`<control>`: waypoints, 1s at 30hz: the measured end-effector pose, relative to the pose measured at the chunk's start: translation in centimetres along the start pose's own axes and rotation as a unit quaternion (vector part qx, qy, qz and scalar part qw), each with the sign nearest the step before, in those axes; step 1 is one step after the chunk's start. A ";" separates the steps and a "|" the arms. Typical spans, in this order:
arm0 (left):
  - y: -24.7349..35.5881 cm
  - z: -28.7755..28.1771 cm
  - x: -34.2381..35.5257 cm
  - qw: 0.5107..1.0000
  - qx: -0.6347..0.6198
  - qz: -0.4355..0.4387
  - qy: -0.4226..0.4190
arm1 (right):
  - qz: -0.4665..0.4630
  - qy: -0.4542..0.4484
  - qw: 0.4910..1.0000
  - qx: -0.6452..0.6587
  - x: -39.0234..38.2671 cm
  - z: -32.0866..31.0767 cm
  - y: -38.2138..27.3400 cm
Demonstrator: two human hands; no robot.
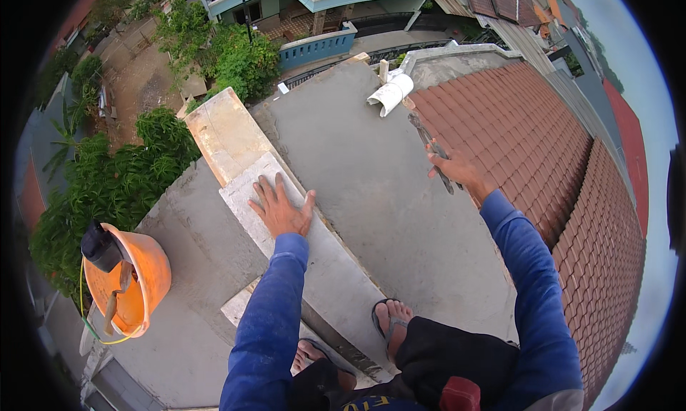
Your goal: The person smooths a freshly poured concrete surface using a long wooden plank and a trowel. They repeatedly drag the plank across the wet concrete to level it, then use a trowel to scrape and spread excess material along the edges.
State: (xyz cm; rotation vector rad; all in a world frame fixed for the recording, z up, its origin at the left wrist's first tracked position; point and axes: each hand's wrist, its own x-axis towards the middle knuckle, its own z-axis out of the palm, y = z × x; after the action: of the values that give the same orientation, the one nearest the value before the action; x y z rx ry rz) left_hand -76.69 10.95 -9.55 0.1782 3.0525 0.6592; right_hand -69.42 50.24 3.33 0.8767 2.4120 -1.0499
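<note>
My left hand (283, 209) lies flat, fingers spread, on a pale long board (325, 246) that rests on the grey slab. In my right hand (459, 170) is a plastering trowel (420, 130), gripped by its handle at the slab's right edge, beside the roof tiles. The trowel is seen nearly edge-on, and my fingers hide part of it. Smooth grey cement (357, 154) covers the surface between my two hands. A yellowish-brown board (227, 136) lies beyond the pale one.
An orange bucket (153, 271) with a small trowel (118, 296) and a black object (101, 246) stands at the left. Brown roof tiles (500, 132) slope away on the right. A cut white pipe (391, 94) lies at the far edge. My sandalled feet are near the pale board.
</note>
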 end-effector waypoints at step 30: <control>-0.6 1.6 0.4 1.000 0.019 0.011 0.016 | -0.174 0.184 0.811 -0.528 17.4 -5.9 -3.9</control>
State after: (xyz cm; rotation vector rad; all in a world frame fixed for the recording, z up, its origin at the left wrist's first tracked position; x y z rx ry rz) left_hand -77.04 11.15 -11.27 0.2042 3.1004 0.6103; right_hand -85.33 59.47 -0.24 0.2227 2.9053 0.5183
